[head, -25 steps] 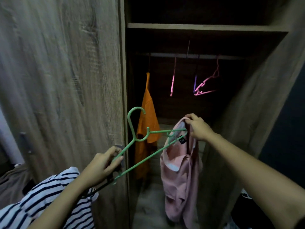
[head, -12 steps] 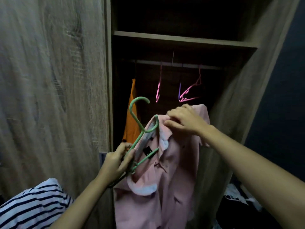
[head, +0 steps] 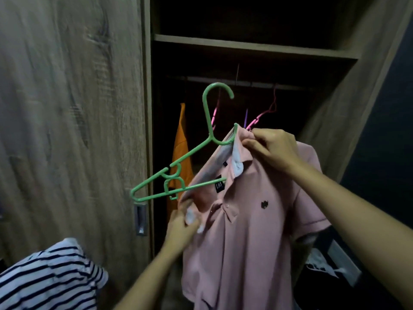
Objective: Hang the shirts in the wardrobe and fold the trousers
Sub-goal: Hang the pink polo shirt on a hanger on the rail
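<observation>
Both hands pinch the pink polo shirt [head: 243,220]: right hand [head: 272,148] at the collar top, left hand [head: 181,222] at the lower collar edge. A green hanger [head: 178,173] sits half inside the neck, before the open wardrobe [head: 257,45], whose rail [head: 245,82] holds an orange garment [head: 182,148] and pink hangers [head: 263,115].

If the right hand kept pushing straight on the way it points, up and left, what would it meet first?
Probably the green hanger: the right hand grips the pink shirt collar right beside its neck. Beyond hang pink hangers, though depth is unclear.
</observation>
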